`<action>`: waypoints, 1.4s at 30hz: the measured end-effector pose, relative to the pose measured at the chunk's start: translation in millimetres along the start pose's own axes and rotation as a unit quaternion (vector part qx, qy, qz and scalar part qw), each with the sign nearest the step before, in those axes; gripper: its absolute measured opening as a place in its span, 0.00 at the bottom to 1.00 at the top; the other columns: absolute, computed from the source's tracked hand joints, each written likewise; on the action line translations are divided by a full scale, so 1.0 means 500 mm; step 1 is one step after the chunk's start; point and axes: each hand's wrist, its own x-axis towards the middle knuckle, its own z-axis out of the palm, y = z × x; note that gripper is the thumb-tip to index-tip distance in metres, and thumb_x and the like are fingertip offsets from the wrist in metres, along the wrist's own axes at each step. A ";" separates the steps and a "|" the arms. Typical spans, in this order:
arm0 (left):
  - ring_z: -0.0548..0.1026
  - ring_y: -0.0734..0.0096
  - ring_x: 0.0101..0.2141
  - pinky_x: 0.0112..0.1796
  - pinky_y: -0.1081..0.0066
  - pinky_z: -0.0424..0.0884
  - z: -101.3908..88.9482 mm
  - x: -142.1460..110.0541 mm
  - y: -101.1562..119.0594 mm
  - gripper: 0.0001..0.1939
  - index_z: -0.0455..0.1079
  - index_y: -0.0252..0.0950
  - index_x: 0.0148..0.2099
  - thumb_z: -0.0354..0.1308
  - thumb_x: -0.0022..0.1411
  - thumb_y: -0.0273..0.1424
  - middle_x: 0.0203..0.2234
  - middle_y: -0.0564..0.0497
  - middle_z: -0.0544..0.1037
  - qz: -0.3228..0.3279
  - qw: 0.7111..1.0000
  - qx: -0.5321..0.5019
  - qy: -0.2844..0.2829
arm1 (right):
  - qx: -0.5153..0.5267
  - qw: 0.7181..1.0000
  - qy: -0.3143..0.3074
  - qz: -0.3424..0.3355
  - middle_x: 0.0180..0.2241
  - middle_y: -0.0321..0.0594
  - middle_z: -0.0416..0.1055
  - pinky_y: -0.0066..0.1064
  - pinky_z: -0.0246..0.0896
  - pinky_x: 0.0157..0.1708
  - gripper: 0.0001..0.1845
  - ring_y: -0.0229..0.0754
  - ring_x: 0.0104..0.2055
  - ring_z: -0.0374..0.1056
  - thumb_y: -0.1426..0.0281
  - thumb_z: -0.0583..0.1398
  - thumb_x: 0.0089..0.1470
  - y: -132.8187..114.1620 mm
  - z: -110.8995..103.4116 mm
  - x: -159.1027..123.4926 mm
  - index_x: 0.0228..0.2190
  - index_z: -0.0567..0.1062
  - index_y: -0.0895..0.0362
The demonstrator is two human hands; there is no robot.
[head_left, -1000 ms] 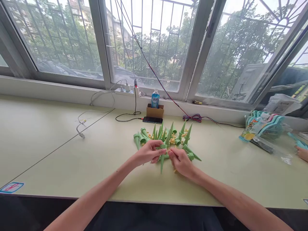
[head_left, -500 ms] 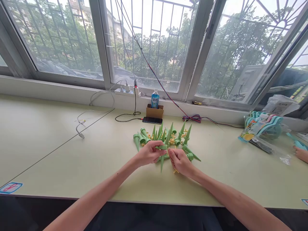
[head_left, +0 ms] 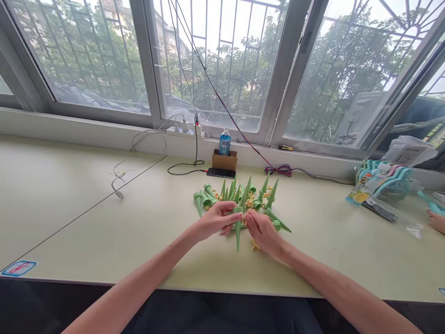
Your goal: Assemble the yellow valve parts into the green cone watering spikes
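Note:
My left hand (head_left: 220,218) is closed on a green plastic watering spike (head_left: 238,234), its collar between the fingers and its tip pointing down toward me. Close against the collar, my right hand (head_left: 262,230) is pinched around a small yellow piece (head_left: 244,221), mostly covered by the fingers. Behind both hands lies a cluster of green spikes (head_left: 273,194), some standing point up and others lying down. Small yellow pieces (head_left: 249,203) are scattered among them. One yellow cross-shaped piece (head_left: 255,244) rests on the table below my right hand.
A phone (head_left: 221,173) lies behind the spikes, with a cardboard box (head_left: 224,162) and a blue-labelled bottle (head_left: 225,143) beyond it. Cables (head_left: 281,170) run along the sill. At right are turquoise hangers (head_left: 392,181), packaging (head_left: 361,188) and another person's hand (head_left: 436,221).
The spike in my left hand has turned more upright, tip down, with its collar seen from the side. My right fingers stay close beside it. The view has shifted slightly.

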 end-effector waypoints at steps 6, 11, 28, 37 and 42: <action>0.57 0.82 0.13 0.15 0.79 0.55 0.000 0.000 -0.002 0.22 0.59 0.37 0.31 0.65 0.57 0.46 0.11 0.65 0.54 0.000 1.000 0.018 -0.008 | -0.008 1.000 0.017 -0.022 0.17 0.29 0.53 0.30 0.44 0.23 0.23 0.35 0.19 0.48 0.58 0.43 0.70 -0.001 0.001 -0.002 0.23 0.53 0.53; 0.56 0.82 0.13 0.15 0.78 0.53 0.002 0.003 -0.014 0.24 0.57 0.37 0.30 0.65 0.56 0.48 0.11 0.65 0.53 0.012 0.998 0.053 0.011 | 0.002 1.000 0.029 -0.011 0.17 0.29 0.52 0.30 0.43 0.22 0.24 0.35 0.20 0.47 0.56 0.44 0.69 0.011 0.007 -0.001 0.22 0.53 0.53; 0.51 0.82 0.16 0.16 0.78 0.49 0.011 0.003 -0.022 0.23 0.55 0.37 0.29 0.60 0.60 0.48 0.15 0.62 0.50 0.065 0.985 0.155 0.048 | 0.080 0.994 0.031 0.067 0.16 0.31 0.52 0.30 0.43 0.20 0.28 0.35 0.19 0.47 0.51 0.46 0.67 0.009 0.016 0.005 0.20 0.55 0.54; 0.58 0.81 0.13 0.15 0.78 0.54 0.007 0.002 -0.004 0.22 0.59 0.37 0.32 0.64 0.57 0.48 0.11 0.64 0.56 0.014 0.996 0.079 0.028 | 0.062 0.997 0.005 0.042 0.18 0.31 0.54 0.29 0.47 0.21 0.27 0.35 0.20 0.49 0.51 0.44 0.68 -0.002 0.004 0.001 0.22 0.56 0.54; 0.59 0.82 0.13 0.16 0.79 0.56 0.006 0.000 0.002 0.22 0.60 0.36 0.31 0.64 0.57 0.47 0.11 0.64 0.56 -0.007 1.000 0.027 0.007 | 0.058 0.998 -0.016 0.035 0.18 0.30 0.53 0.29 0.45 0.20 0.26 0.35 0.20 0.47 0.52 0.43 0.68 -0.008 -0.002 -0.002 0.23 0.55 0.53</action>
